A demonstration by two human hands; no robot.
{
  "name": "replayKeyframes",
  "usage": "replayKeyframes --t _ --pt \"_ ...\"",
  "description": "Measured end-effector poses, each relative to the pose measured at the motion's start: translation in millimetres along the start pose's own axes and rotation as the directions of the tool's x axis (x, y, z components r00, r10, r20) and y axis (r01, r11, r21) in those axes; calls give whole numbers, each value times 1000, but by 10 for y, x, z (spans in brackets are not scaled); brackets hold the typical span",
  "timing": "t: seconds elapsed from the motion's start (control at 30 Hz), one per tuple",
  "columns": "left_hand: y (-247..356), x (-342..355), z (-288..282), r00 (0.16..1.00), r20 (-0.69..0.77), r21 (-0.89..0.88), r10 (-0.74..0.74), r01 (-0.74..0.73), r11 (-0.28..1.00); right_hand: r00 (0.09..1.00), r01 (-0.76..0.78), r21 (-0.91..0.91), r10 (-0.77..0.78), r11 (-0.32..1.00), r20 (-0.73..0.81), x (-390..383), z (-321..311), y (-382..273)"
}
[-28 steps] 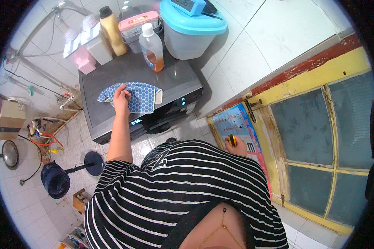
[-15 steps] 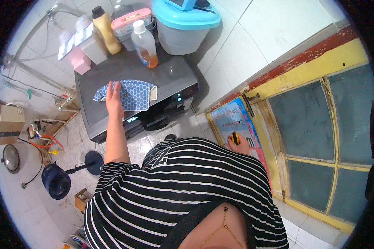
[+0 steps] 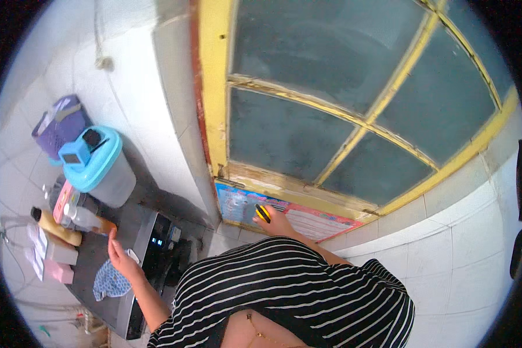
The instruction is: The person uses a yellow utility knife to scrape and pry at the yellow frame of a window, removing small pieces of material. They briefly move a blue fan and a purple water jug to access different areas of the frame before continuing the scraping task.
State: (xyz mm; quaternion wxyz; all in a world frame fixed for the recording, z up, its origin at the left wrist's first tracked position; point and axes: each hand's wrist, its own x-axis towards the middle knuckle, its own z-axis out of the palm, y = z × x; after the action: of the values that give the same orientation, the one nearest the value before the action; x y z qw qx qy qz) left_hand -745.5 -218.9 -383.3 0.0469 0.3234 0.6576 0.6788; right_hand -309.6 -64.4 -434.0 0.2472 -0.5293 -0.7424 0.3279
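My left hand (image 3: 123,259) is open, fingers stretched out, above the dark top of a washing-machine-like appliance (image 3: 97,264). Beside and partly under that hand lies a blue cloth with a white honeycomb pattern (image 3: 111,283). Its fingertips point toward a clear bottle with amber liquid (image 3: 87,219); I cannot tell whether they touch it. My right hand (image 3: 277,223) is closed around a small yellow-and-black handheld tool (image 3: 263,213), its exact kind unclear. That hand is in front of the blue and pink poster (image 3: 238,203) on the lower door.
Near the wall stand a tub with a turquoise lid (image 3: 101,168), a yellow bottle (image 3: 58,228), a pink container (image 3: 58,271) and a purple basket (image 3: 61,126). A yellow-framed door with frosted panes (image 3: 296,130) fills the upper right. A white wall corner (image 3: 174,116) juts between.
The view has swung right toward the door, so the appliance now appears at the lower left. My left hand has shifted off the middle of the cloth; my right hand still holds the yellow-and-black tool.
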Motion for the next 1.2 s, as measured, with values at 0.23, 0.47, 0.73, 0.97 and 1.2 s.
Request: replayKeyframes --t 0.23,0.47,0.73,0.97,1.2 --pt "432 -407 877 980 155 -114 -123 141 983 994 54 -15 -53 998 91 -67 -357 759" --pt "533 -889 700 982 147 46 -122 117 992 930 61 21 -65 998 363 117 -58 938" --pt "590 -1905 -426 954 -200 100 -223 246 964 722 -32 249 -150 968 675 166 607 576" --pt "541 -2373 -1570 863 -496 200 -98 223 954 771 105 266 -248 958 587 -100 974 -264" --pt "385 -3523 -3366 629 -749 35 -208 350 936 455 12 269 -245 963 856 -740 2554 -395"
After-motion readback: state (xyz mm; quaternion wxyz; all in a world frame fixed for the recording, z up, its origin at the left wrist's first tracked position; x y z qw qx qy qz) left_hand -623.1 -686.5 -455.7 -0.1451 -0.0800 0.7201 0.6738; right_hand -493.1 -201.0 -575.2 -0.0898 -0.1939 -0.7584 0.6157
